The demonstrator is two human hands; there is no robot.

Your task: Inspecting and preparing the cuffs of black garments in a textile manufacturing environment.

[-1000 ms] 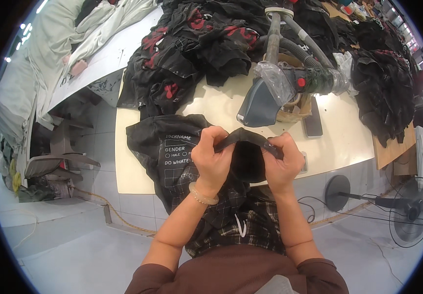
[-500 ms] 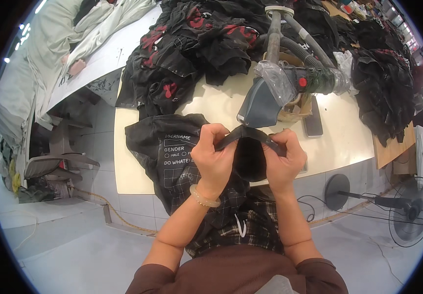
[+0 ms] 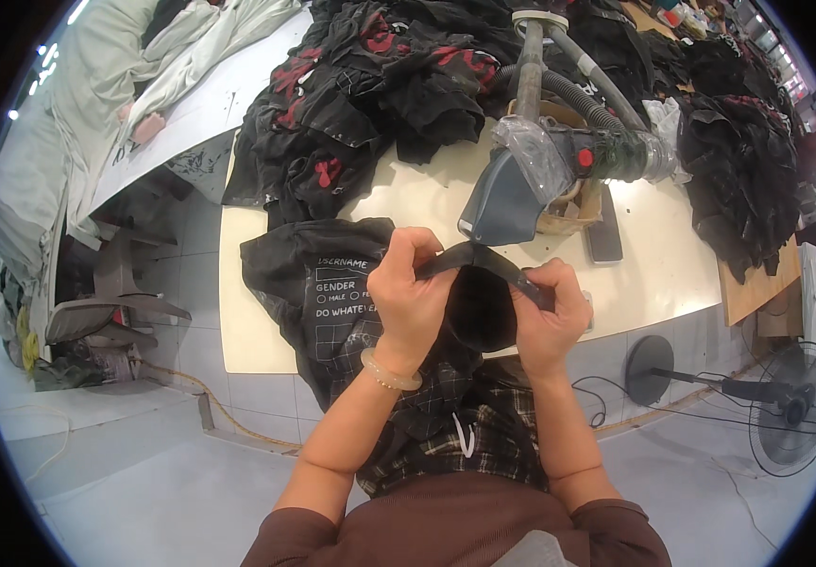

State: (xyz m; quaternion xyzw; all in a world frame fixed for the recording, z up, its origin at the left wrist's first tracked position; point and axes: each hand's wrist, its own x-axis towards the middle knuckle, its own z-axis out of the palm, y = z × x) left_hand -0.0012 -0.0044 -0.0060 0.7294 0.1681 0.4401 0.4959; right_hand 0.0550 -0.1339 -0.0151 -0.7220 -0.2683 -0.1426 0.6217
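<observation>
A black garment (image 3: 271, 274) with white print lies over the near edge of the table, part of it down across my lap. My left hand (image 3: 410, 302) pinches one end of its hemmed opening, and my right hand (image 3: 552, 317) pinches the other. Between them the hem is stretched into a peak right under the tip of a blue-grey machine head (image 3: 502, 200). Whether hem and tip touch is hard to tell. Below the hem the dark inside of the garment gapes open.
Black garments with red patches (image 3: 370, 76) are heaped at the back, and another dark heap (image 3: 743, 161) stands at the right. Hoses (image 3: 597, 99) run up from the machine head. Beside it are a basket (image 3: 583, 213) and a phone (image 3: 604, 236). A fan (image 3: 790, 406) stands at right.
My right hand has dropped slightly, and that side of the hem slopes down more. The garment's upper part has shifted a little to the left. Both hands keep their pinch.
</observation>
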